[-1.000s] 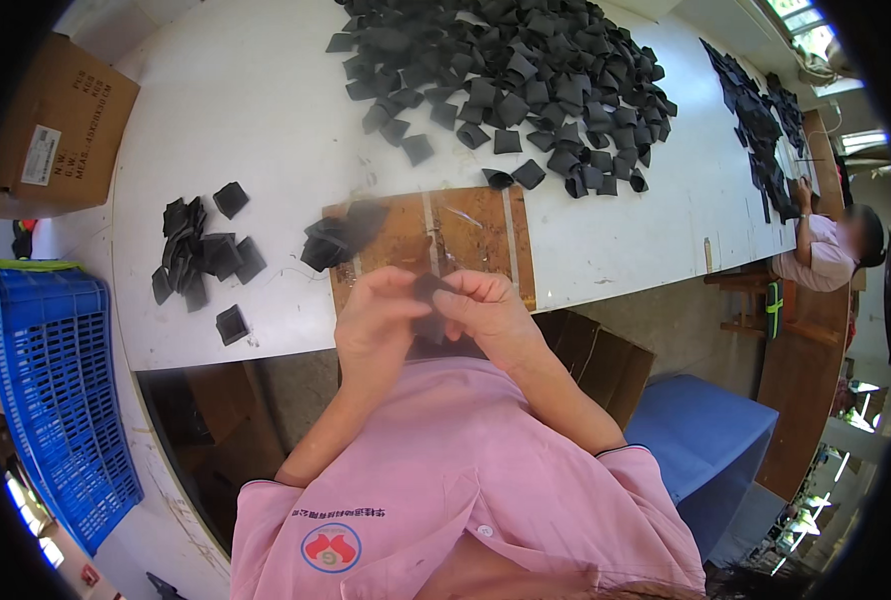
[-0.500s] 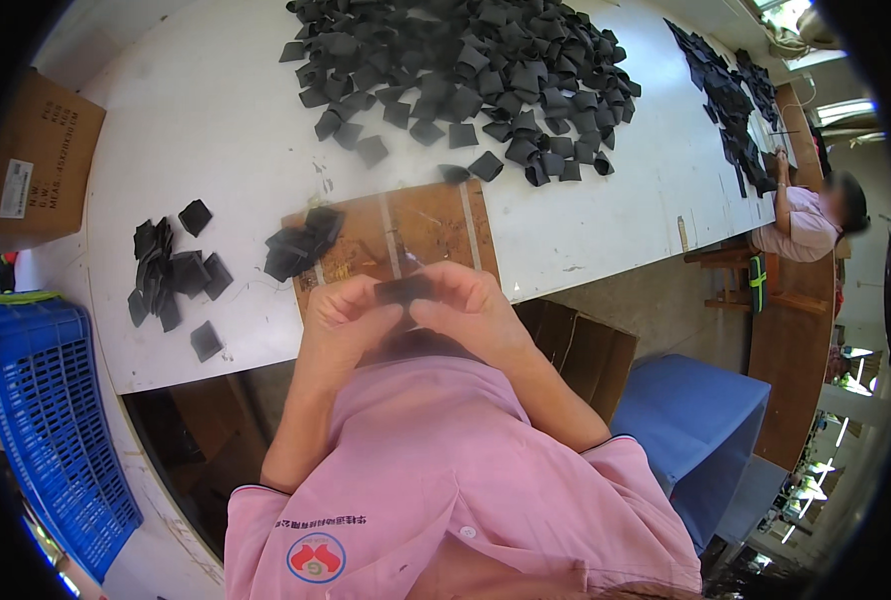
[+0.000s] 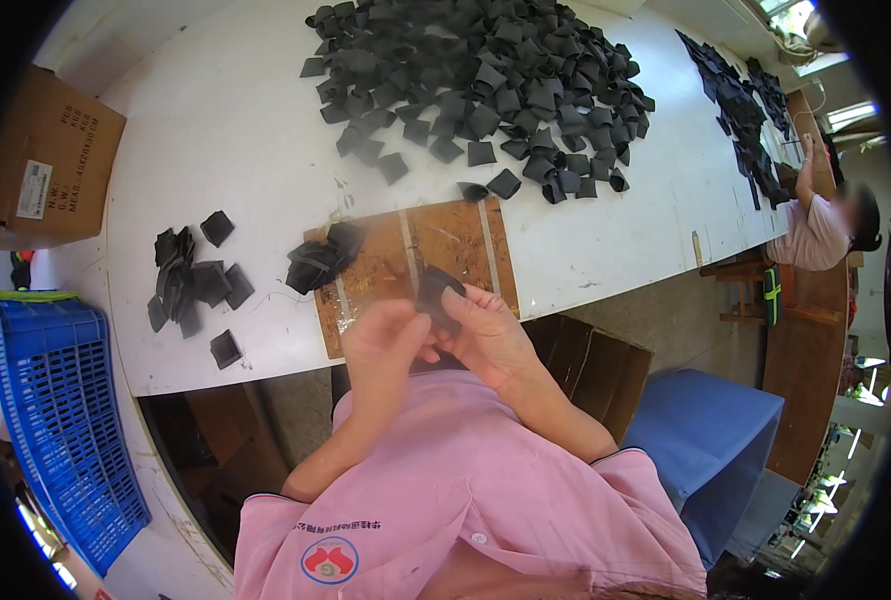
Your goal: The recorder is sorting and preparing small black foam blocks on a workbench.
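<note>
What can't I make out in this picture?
In the head view:
- Black piece: partly covered by the right hand.
- Large black pile: far end cut off by the top edge.
- Whether the distant co-worker holds anything: too small.

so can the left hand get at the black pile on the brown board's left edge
Likely yes: the black pile lies just beyond the left hand, with only the brown board showing between them. The right hand pinches a black piece.
</note>
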The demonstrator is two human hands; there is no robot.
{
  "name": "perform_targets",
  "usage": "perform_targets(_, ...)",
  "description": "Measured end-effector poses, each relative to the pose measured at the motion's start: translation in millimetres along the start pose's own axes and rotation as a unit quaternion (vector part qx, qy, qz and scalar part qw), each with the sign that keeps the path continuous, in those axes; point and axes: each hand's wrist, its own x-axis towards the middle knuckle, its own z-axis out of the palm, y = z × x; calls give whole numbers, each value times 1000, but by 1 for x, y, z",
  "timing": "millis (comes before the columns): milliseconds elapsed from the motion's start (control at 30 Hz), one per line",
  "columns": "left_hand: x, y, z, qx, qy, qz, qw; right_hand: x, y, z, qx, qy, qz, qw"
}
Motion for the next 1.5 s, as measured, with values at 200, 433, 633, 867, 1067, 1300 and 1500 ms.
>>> perform_targets(200, 0, 0, -5, 39, 15, -11, 999, 1, 3, -6, -332, 36, -91, 938)
perform_targets(433, 5, -10, -13, 331, -8, 202, 922, -4, 2, 4, -590, -8, -484, 646)
perform_targets(633, 7, -18, -10, 353, 81, 193, 912, 1, 2, 12, -640, 15, -512, 573)
perform_targets(867, 6, -20, -12, 426, 62, 303, 850, 1, 3, 14, -682, 8, -522, 512)
perform_targets(1067, 7, -20, -9, 226, 81, 142, 960, 3, 5, 14, -640, 16, -518, 568)
perform_targets(1300, 10, -26, -17, 411, 63, 308, 856, 8, 5, 14, -682, -1, -558, 472)
perform_targets(1500, 12, 5, 0, 170, 151, 52, 972, 18, 14, 6, -716, 74, -549, 425)
